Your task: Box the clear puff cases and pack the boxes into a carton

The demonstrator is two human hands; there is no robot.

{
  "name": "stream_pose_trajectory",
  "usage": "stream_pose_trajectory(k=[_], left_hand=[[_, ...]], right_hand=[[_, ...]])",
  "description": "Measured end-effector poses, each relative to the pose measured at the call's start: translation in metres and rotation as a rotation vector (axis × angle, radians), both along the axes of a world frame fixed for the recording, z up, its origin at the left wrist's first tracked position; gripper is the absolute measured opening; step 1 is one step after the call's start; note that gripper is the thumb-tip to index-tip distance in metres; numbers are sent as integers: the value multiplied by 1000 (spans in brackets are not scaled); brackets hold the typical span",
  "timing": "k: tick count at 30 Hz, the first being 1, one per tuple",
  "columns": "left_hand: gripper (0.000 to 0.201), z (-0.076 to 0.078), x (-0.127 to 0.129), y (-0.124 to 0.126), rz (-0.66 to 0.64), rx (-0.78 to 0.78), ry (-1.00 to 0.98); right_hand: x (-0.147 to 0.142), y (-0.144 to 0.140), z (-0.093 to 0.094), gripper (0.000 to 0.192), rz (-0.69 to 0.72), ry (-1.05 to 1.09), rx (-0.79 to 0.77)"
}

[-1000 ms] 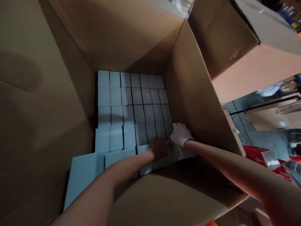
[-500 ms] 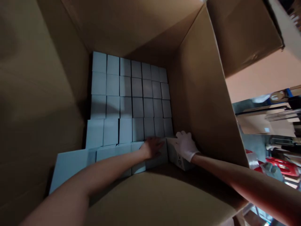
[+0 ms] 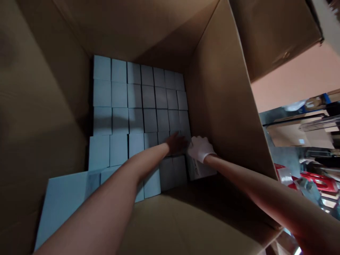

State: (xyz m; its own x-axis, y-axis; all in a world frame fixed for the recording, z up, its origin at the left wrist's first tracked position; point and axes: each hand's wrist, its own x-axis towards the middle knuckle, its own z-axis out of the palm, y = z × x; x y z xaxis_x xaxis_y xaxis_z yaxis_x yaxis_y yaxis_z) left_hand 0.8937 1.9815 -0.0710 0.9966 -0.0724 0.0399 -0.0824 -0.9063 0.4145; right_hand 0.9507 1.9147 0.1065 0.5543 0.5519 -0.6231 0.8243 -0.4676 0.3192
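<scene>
Two hands reach down into one big cardboard carton (image 3: 225,106). Its floor is tiled with small pale blue boxes (image 3: 138,102) packed edge to edge: the far rows run about seven across, and roughly five rows show, though the forearms hide part of the near ones, so an exact count cannot be made. One larger flat pale blue sheet or lid (image 3: 63,198) lies at the near left, partly over the near row.

The left hand (image 3: 176,143), bare, lies palm down with fingers spread loosely on the box tops near the right end of the fourth row. The right hand (image 3: 199,148), in a white glove, sits just beside it, touching it or nearly so, fingers curled over the top of a white box (image 3: 199,170) that stands in the near right corner against the carton's right wall. Whether the glove truly grips that box or only presses on it cannot be told.

The white box is taller than the blue ones beside it, paler, with small dark print on its near face, too small to read.

The carton's near flap (image 3: 186,226) covers the nearest edge of the rows. Beyond the right wall a second open carton (image 3: 273,35) stands, and lower right shows a dim floor with red objects (image 3: 316,177) and shelving.
</scene>
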Motion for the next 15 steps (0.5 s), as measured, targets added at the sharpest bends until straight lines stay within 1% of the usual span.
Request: stream_pose_trajectory(k=[4, 8, 12, 15], left_hand=[[44, -13, -8, 10, -64, 10, -5], [46, -19, -10, 13, -63, 2, -21], [47, -25, -14, 12, -39, -22, -52], [45, -29, -19, 12, -15, -39, -75]], right_hand=[[-13, -22, -6, 30, 49, -10, 127], [-25, -47, -7, 28, 58, -13, 217], [-28, -74, -8, 25, 61, -30, 245], [-25, -83, -9, 25, 71, -40, 227]])
